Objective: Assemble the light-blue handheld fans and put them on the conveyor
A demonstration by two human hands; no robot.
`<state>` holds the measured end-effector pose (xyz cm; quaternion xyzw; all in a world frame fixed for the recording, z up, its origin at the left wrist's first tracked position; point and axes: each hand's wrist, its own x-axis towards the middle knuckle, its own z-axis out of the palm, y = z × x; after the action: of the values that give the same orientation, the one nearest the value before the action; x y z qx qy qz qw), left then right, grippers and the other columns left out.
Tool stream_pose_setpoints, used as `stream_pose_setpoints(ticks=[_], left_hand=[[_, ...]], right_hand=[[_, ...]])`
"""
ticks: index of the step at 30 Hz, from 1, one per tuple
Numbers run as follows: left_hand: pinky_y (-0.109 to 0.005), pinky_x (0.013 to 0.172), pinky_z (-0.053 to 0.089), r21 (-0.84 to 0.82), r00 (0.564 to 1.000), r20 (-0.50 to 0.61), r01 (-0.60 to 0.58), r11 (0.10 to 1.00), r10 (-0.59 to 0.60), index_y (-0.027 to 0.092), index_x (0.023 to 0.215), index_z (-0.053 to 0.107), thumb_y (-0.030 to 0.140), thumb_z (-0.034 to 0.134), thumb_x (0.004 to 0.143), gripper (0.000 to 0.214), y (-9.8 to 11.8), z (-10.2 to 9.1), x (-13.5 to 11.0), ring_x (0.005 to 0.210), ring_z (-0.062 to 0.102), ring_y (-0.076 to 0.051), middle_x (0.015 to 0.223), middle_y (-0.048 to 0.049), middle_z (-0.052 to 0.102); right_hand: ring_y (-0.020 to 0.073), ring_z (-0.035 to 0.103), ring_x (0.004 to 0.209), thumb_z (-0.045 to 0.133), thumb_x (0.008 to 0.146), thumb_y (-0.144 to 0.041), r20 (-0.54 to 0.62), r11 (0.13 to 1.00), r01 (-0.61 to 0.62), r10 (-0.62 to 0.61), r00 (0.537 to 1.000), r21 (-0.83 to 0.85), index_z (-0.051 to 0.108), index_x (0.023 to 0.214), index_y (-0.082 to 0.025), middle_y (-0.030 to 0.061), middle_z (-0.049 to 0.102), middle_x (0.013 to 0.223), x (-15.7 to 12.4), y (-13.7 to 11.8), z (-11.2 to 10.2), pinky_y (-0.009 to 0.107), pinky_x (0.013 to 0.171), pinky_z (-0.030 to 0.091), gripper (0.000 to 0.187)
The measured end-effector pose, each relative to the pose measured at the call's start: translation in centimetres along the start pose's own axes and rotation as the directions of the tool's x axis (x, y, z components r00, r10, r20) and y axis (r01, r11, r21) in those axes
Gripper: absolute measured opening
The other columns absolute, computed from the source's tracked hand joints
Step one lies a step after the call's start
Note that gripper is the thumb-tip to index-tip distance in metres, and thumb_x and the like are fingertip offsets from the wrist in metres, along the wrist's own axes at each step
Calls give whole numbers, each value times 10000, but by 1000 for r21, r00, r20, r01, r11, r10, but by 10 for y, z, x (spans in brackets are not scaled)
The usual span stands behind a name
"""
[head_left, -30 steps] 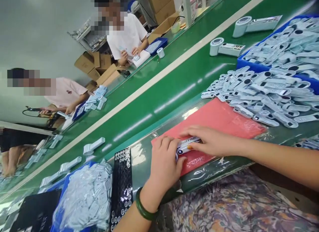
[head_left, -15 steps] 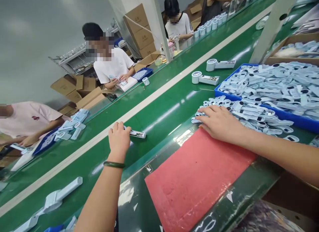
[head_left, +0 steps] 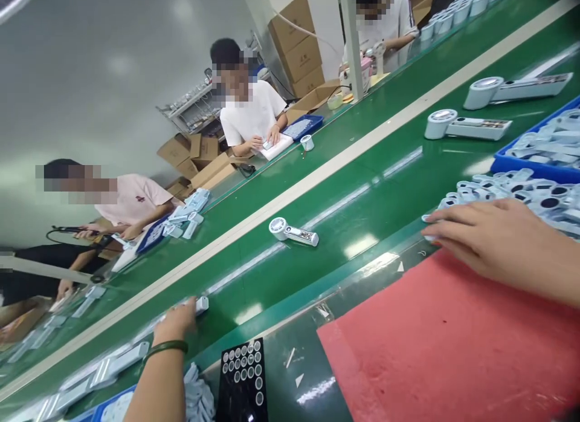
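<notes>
My left hand [head_left: 176, 322], with a dark green bangle at the wrist, is over the green belt at the lower left. Its fingers, slightly blurred, curl round a light-blue handheld-fan body [head_left: 202, 305], whose end sticks out past them. More light-blue fan bodies [head_left: 120, 360] lie beside that hand. My right hand [head_left: 502, 246] is at the far edge of a red sheet [head_left: 444, 343]. Its fingers are stretched out, with the tips at the pile of light-blue handle-shaped parts [head_left: 548, 201]. A fan with its handle open [head_left: 294, 231] lies alone mid-belt.
Two more fans [head_left: 469, 126] lie on the belt [head_left: 362, 204] at the right, near a blue tray [head_left: 512, 162] of parts. A black sheet with round stickers [head_left: 242, 373] is at the bottom. Co-workers sit across the belt; a metal post [head_left: 351, 47] rises there.
My left hand has let go of the fan mid-belt and moved down and left to another fan body. My right hand stays at the pile. The view has turned to the left.
</notes>
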<state>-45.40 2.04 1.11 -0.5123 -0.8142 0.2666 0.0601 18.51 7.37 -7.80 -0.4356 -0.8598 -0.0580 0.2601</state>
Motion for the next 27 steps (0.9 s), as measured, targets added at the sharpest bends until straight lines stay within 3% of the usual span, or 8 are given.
stream_pose_setpoints(ticks=[4, 8, 11, 14, 16, 21, 24, 27], left_hand=[[-406, 812, 514, -10, 999, -43, -30, 1000, 29, 169, 1021, 658, 106, 434, 818, 309, -12, 7, -12, 1070, 618, -333, 1074, -148, 660], [-319, 754, 442, -18, 988, -100, -119, 993, 117, 172, 957, 588, 141, 493, 796, 189, 2, -16, -30, 965, 621, -288, 954, -101, 642], [-268, 611, 369, -66, 974, -143, -185, 981, 174, 187, 971, 501, 250, 460, 886, 113, 31, -41, -53, 739, 623, -235, 805, -46, 624], [-262, 566, 314, -95, 942, -218, -282, 955, 256, 211, 1012, 457, 335, 449, 933, 148, 83, -67, -88, 698, 599, -229, 795, -26, 613], [-275, 625, 351, -64, 869, -289, -437, 897, 402, 224, 1009, 478, 310, 520, 907, 140, 126, -83, -122, 834, 604, -233, 919, -33, 626], [-336, 662, 411, 164, 458, -483, -790, 591, 746, 228, 1119, 565, 349, 693, 891, 288, 228, -104, -216, 808, 550, -230, 894, -32, 590], [-345, 661, 443, 156, 382, -497, -844, 513, 779, 231, 1227, 545, 400, 787, 831, 494, 266, -100, -247, 817, 542, -229, 926, -32, 579], [-369, 730, 489, 73, 395, -448, -878, 473, 802, 206, 1169, 565, 307, 789, 831, 418, 278, -91, -251, 866, 546, -228, 972, -40, 581]], right_hand=[[289, 632, 904, 415, 1054, -435, 126, 928, -19, -31, 992, 373, 707, 1055, -372, 27, 686, 1025, -24, -41, -1, 475, 776, 482, 298], [233, 630, 1015, 418, 1072, -422, 318, 758, -199, -12, 948, 621, 686, 1084, -339, 15, 657, 1109, -42, -74, -2, 383, 844, 548, 281], [229, 605, 1056, 413, 1080, -412, 323, 708, -246, 26, 946, 662, 674, 1058, -278, 42, 639, 1118, -43, -81, -8, 376, 872, 529, 294], [248, 611, 979, 389, 1082, -393, 287, 789, -172, -6, 958, 590, 689, 1072, -245, 66, 645, 1050, -40, -79, -12, 419, 839, 507, 334], [269, 601, 984, 370, 1078, -360, 280, 859, -131, -16, 960, 495, 705, 1082, -243, 82, 636, 1075, -40, -75, -12, 452, 842, 495, 355], [323, 521, 1150, 445, 1048, -328, 224, 938, -79, 1, 975, 338, 716, 1118, -287, 76, 564, 1289, -47, -63, -6, 532, 932, 456, 283], [302, 541, 1128, 532, 1013, -336, 245, 925, -90, -4, 970, 370, 672, 1214, -237, 92, 588, 1246, -50, -57, -10, 503, 960, 466, 264], [316, 565, 1085, 577, 976, -329, 285, 924, -117, 9, 958, 365, 670, 1217, -202, 106, 618, 1176, -53, -55, -22, 506, 951, 475, 288]])
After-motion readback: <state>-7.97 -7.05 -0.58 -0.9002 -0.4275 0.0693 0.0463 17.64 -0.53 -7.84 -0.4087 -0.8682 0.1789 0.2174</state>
